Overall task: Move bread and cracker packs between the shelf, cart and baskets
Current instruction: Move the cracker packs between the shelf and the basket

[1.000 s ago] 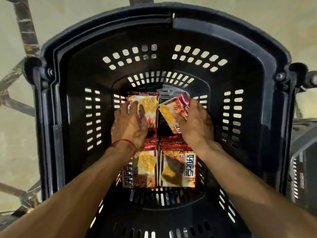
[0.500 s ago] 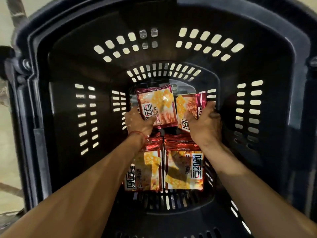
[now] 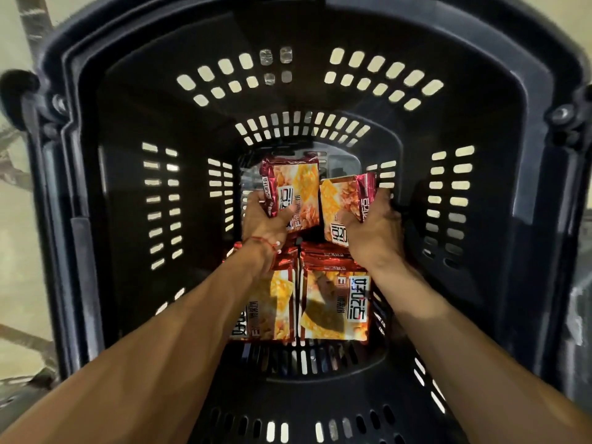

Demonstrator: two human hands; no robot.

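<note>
Cracker packs [image 3: 290,193] gripped both hands, inside dark slotted basket [image 3: 121,193]; pale floor [image 3: 19,203].

Both forearms are bare, no sleeves showing. The left hand [image 3: 267,219] has a thin red thread bracelet [image 3: 261,242] at the wrist; the right hand [image 3: 373,230] wears nothing.

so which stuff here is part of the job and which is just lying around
Part of the job:
- left hand, gripping a cracker pack
- right hand, gripping a second pack
- two packs lying flat on the bottom
- dark basket

Lying about:
- pale floor outside the basket
</note>
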